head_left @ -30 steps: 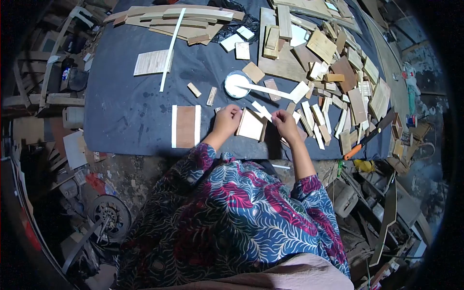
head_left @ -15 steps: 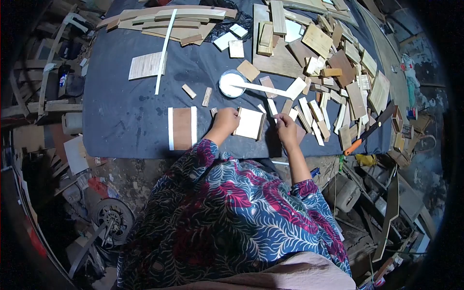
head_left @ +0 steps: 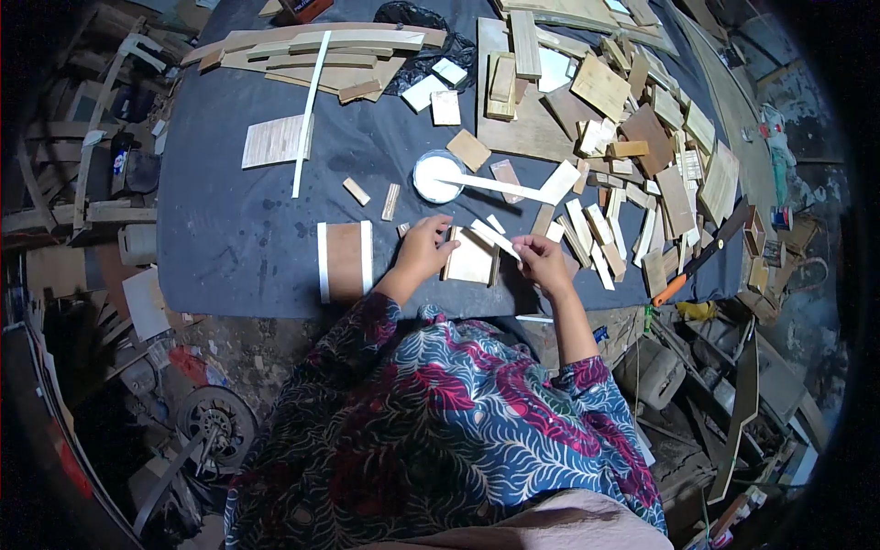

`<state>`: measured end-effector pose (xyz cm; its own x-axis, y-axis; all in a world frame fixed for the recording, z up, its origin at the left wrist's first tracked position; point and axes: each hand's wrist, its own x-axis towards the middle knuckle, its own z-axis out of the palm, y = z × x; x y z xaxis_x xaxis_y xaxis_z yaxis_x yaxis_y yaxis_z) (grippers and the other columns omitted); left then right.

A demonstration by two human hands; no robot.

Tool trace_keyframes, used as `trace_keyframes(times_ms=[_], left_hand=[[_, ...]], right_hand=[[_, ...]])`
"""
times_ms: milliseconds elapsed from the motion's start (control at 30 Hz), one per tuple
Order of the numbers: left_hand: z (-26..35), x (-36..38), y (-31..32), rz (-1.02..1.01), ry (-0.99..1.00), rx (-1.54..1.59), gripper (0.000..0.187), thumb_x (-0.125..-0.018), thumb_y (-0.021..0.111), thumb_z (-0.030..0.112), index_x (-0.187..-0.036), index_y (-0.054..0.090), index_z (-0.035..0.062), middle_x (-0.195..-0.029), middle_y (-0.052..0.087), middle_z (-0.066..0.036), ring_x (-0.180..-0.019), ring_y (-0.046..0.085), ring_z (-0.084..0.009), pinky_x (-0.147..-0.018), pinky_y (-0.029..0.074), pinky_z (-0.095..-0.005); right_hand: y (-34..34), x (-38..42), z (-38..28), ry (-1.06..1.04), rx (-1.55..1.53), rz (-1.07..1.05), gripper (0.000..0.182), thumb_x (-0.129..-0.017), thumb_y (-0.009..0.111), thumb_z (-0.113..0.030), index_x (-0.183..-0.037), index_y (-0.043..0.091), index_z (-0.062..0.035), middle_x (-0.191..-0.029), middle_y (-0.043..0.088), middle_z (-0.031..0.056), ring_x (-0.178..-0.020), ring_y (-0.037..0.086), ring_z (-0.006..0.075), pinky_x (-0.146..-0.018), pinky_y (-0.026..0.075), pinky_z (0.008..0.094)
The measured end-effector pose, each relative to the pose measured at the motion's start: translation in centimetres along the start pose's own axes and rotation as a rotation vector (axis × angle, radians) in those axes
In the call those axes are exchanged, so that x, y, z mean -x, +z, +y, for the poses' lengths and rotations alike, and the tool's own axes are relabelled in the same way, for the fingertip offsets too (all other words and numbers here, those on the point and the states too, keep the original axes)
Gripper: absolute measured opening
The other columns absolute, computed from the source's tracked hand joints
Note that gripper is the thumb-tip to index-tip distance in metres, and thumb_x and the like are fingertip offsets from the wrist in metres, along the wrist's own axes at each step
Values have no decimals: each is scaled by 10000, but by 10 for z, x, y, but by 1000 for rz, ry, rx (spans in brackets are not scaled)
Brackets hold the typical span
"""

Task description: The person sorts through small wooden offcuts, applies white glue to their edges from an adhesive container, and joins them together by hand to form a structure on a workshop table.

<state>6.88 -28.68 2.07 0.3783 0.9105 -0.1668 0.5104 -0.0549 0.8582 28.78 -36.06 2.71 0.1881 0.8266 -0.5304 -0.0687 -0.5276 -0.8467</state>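
My right hand (head_left: 543, 264) pinches a small pale wood strip (head_left: 495, 238), which slants over the top right of a small wooden box (head_left: 470, 260). The box has a light face and darker side pieces. At its left edge is my left hand (head_left: 424, 251), with fingers apart and the fingertips near the top left corner. Behind them stands a round tub of white paste (head_left: 438, 176), with a pale flat stick (head_left: 500, 189) resting across its rim. A brown panel with white edges (head_left: 345, 262) lies left of my left hand.
Many wood offcuts (head_left: 651, 137) are heaped at the right. A saw with an orange handle (head_left: 670, 291) lies at the right edge. Curved wood strips (head_left: 335, 42) and a black plastic bag (head_left: 417, 71) are at the back, and a striped board (head_left: 275, 140) is at the left.
My right hand has brought the strip left, tilting it over the box's top. My left hand has opened its fingers at the box's left edge. The view has shifted slightly.
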Motion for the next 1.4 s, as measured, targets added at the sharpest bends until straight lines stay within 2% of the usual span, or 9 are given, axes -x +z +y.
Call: trace_keyframes(times_ms=[133, 233, 333, 533, 567, 700, 1100, 1200, 1400], left_hand=[[-3, -13, 1, 28, 90, 46, 382, -701, 678, 141, -1046, 559, 26, -977, 572, -146, -758, 583, -232, -692, 471, -321], [7, -17, -4, -57, 252, 39, 352, -720, 668, 121, -1060, 588, 80, -988, 583, -103, -720, 560, -171, -600, 447, -260], [0, -20, -1, -108, 207, 40, 269, -735, 654, 114, -994, 617, 54, -906, 608, -94, -687, 559, -160, -594, 444, -244], [-6, -22, 4, -107, 124, 55, 163, -750, 638, 106, -882, 637, 11, -825, 621, -111, -656, 576, -179, -603, 451, -250], [-6, -23, 4, -112, 120, 53, 163, -750, 638, 106, -882, 637, 11, -825, 621, -111, -656, 576, -179, -603, 451, -250], [-12, -30, 4, -40, 149, 12, 140, -748, 629, 111, -836, 632, 3, -749, 604, -131, -671, 580, -222, -628, 459, -295], [-26, -23, 1, -144, 51, -20, 377, -683, 693, 117, -1030, 574, 27, -926, 581, -112, -725, 588, -188, -645, 480, -270], [-42, -21, 8, -155, -4, 18, 349, -697, 672, 87, -1027, 579, 28, -913, 605, -111, -750, 609, -165, -628, 492, -247], [-18, -19, 3, -150, -30, -17, 294, -696, 654, 97, -967, 599, -2, -851, 632, -138, -768, 624, -211, -664, 499, -284]], right_hand=[[-4, -17, -10, 84, -219, -108, 150, -784, 615, -61, -908, 612, 24, -610, 559, 2, -460, 463, 54, -414, 351, 174], [-5, -17, -24, 115, -128, -170, 187, -745, 641, -13, -924, 617, 35, -668, 587, 12, -494, 477, 62, -449, 375, 177], [-5, -17, -28, 111, -37, -260, 227, -717, 654, 20, -942, 620, 27, -729, 613, 27, -574, 522, 67, -523, 419, 180], [0, -20, -23, -216, 439, -170, 172, -751, 655, -66, -901, 638, 16, -850, 623, 63, -736, 572, 108, -637, 459, 228], [2, -18, -29, -297, 455, -125, 153, -736, 650, -114, -847, 652, -8, -790, 612, 110, -717, 578, 197, -632, 452, 294], [5, -30, -23, -436, 599, -73, 111, -729, 611, -67, -823, 648, -20, -748, 579, 139, -773, 538, 312, -708, 432, 354], [6, -48, -3, -586, 637, 123, 79, -723, 582, -27, -786, 629, -22, -783, 591, 156, -761, 549, 311, -703, 432, 364], [7, -41, 2, -368, 456, 284, 90, -738, 583, -48, -808, 631, -18, -781, 588, 163, -728, 557, 292, -666, 443, 353], [-2, 2, -21, -178, 625, 522, 111, -744, 621, -142, -801, 654, -52, -732, 610, 131, -633, 581, 257, -600, 460, 342]])
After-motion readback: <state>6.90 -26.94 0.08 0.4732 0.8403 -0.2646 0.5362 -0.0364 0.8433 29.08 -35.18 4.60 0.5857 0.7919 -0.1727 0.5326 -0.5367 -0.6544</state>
